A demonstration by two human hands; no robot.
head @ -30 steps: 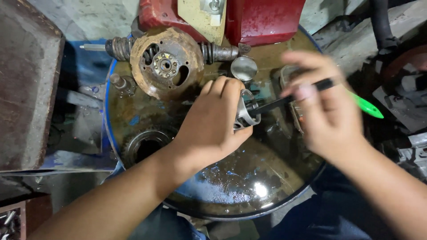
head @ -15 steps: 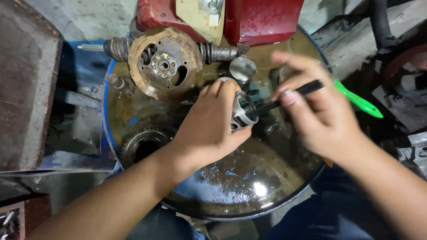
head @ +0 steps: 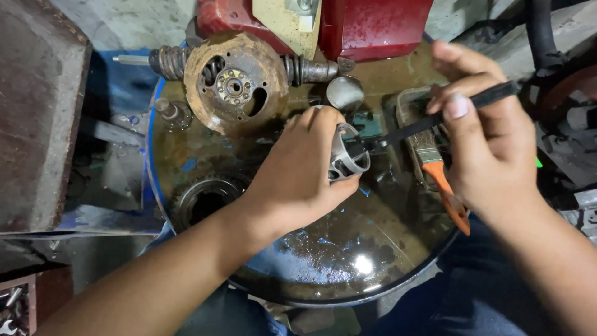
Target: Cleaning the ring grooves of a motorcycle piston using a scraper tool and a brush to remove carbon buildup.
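The left hand [head: 298, 174] clamps a grey metal piston [head: 348, 157] above the oily drum top [head: 323, 261], steadying its open end rightward. The right hand [head: 491, 149] pinches a thin black tool [head: 435, 121] (tip inside the piston), apparently to scrape it.

Grey piston [head: 347, 157] — black tool [head: 435, 118] — orange-handled brush [head: 446, 190].

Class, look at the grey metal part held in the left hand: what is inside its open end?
The dark tool from the right hand pokes into the metal part gripped by the left hand. Its tip and the part's interior are hidden.
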